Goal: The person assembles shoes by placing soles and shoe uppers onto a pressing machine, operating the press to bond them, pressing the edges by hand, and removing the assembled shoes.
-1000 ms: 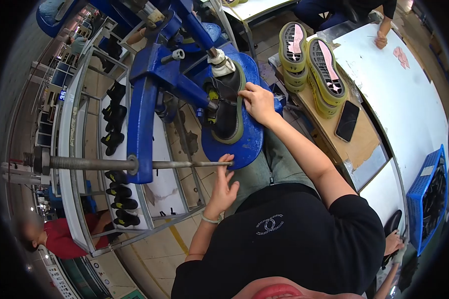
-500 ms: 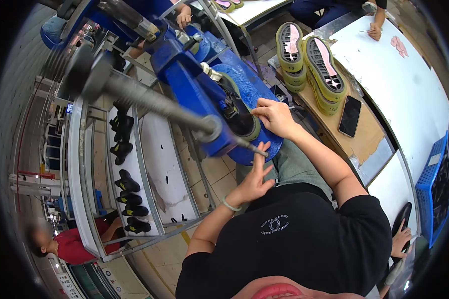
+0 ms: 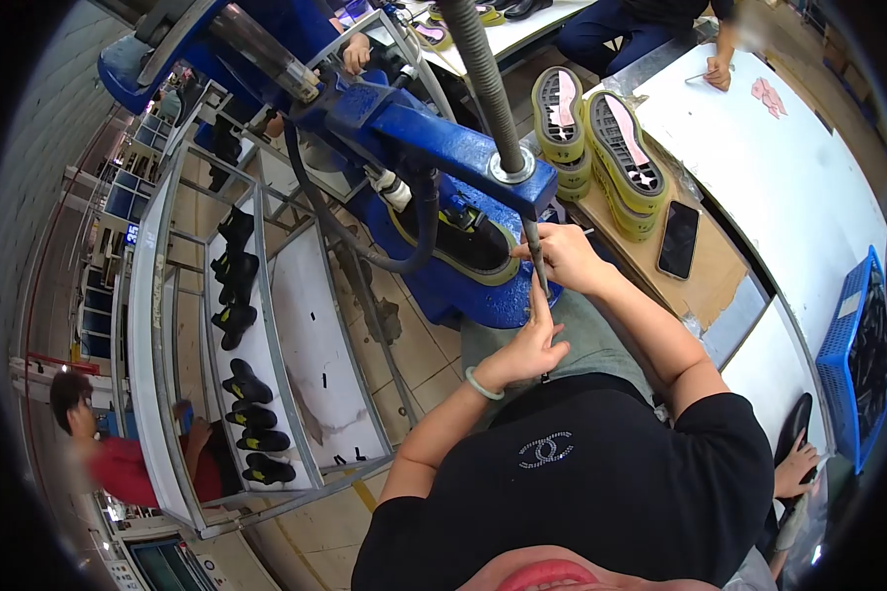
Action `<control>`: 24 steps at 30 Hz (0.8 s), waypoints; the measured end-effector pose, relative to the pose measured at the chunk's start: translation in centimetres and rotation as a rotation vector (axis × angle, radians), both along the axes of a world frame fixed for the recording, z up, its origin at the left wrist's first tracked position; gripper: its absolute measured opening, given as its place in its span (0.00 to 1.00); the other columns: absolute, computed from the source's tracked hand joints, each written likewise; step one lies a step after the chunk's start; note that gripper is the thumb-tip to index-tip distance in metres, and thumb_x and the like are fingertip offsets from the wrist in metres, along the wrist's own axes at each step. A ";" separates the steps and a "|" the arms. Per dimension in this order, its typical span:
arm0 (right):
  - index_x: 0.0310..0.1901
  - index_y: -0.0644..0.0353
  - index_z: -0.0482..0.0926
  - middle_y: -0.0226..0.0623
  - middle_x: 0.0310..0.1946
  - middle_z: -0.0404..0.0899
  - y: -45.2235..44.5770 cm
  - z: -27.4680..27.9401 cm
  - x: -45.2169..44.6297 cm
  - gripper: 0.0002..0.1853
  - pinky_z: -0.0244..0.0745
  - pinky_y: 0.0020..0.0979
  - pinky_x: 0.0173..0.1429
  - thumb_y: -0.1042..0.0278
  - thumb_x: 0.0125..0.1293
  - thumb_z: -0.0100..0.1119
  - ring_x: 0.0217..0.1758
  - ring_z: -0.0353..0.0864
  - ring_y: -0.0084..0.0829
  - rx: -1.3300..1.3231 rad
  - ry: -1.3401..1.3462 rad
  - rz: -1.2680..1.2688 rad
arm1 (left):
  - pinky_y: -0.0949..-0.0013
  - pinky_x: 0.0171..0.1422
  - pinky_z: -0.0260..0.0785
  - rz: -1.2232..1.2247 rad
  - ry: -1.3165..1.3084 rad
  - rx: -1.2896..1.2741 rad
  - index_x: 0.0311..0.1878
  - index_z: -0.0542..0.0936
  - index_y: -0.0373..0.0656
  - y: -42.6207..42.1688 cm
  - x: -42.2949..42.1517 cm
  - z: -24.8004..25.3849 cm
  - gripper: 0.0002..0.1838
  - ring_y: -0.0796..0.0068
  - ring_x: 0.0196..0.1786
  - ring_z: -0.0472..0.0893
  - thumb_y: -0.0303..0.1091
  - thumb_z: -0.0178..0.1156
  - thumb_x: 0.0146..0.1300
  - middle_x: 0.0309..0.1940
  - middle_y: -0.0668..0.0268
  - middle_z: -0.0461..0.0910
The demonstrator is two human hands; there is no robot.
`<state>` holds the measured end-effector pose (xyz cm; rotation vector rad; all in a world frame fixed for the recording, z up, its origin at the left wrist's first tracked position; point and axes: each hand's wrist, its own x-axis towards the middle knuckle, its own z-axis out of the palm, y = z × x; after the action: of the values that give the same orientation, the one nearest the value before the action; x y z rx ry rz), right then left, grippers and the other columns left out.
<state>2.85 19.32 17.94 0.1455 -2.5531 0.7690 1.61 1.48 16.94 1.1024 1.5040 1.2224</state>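
- The shoe (image 3: 478,246) lies on the blue bed (image 3: 503,307) just above the centre of the frame, its long axis running from upper left to lower right, with one end toward the hands.
- The right hand (image 3: 574,261) is the nearer: its bent fingertips meet that lower-right end, so the shoe lies to their left. Whether they pinch the edge or only rest against it, I cannot tell.
- The left hand (image 3: 522,355) sits lower in the frame, the shoe to its upper left. Its index finger is stretched up to the lower tip of the rod (image 3: 493,103), thumb held apart; whether the other fingers close around the tip is hidden.
- The rod slants down from the top edge through the press arm (image 3: 434,138) and crosses in front of the right fingertips.
- A hose (image 3: 429,212) covers part of the shoe.
- Right of the hands, soles (image 3: 616,148) stand stacked beside a phone (image 3: 680,239).
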 end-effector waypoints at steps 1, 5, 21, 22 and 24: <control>0.39 0.52 0.86 0.36 0.29 0.79 0.0 0.1 0.1 0.13 0.75 0.38 0.33 0.73 0.49 0.63 0.31 0.80 0.40 0.004 -0.002 0.007 | 0.48 0.73 0.56 -0.008 0.006 -0.001 0.69 0.11 0.48 -0.1 -0.1 0.2 0.60 0.59 0.78 0.24 0.20 0.56 0.60 0.75 0.55 0.14; 0.38 0.58 0.83 0.38 0.30 0.73 0.3 0.4 0.2 0.13 0.73 0.37 0.35 0.80 0.50 0.58 0.32 0.78 0.41 -0.227 0.048 0.017 | 0.52 0.74 0.55 0.007 0.066 0.045 0.75 0.25 0.44 -1.2 -1.1 0.8 0.52 0.61 0.79 0.33 0.20 0.55 0.62 0.77 0.56 0.24; 0.48 0.65 0.81 0.40 0.36 0.79 1.2 -7.1 -4.3 0.19 0.73 0.23 0.41 0.86 0.64 0.38 0.36 0.79 0.28 -0.705 0.159 0.055 | 0.71 0.65 0.60 1.063 0.309 0.706 0.60 0.69 0.38 1.3 -13.6 4.7 0.16 0.72 0.59 0.71 0.35 0.47 0.75 0.57 0.63 0.71; 0.47 0.65 0.81 0.41 0.37 0.79 0.9 -7.5 -4.4 0.21 0.73 0.23 0.42 0.88 0.62 0.36 0.37 0.79 0.29 -0.622 0.183 0.010 | 0.72 0.64 0.60 1.096 0.476 0.696 0.60 0.69 0.38 2.2 -14.2 5.2 0.18 0.72 0.57 0.72 0.40 0.43 0.77 0.56 0.63 0.72; 0.47 0.66 0.81 0.40 0.37 0.78 0.4 -7.6 -4.1 0.24 0.74 0.25 0.43 0.90 0.58 0.35 0.37 0.79 0.29 -0.546 0.197 -0.036 | 0.72 0.59 0.62 1.020 0.215 0.718 0.56 0.72 0.38 4.1 -15.4 4.8 0.23 0.73 0.50 0.75 0.48 0.37 0.78 0.46 0.65 0.77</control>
<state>-1.23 19.77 10.36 -0.0043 -2.0725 1.3303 -13.79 5.56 21.75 0.8882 1.9311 2.5511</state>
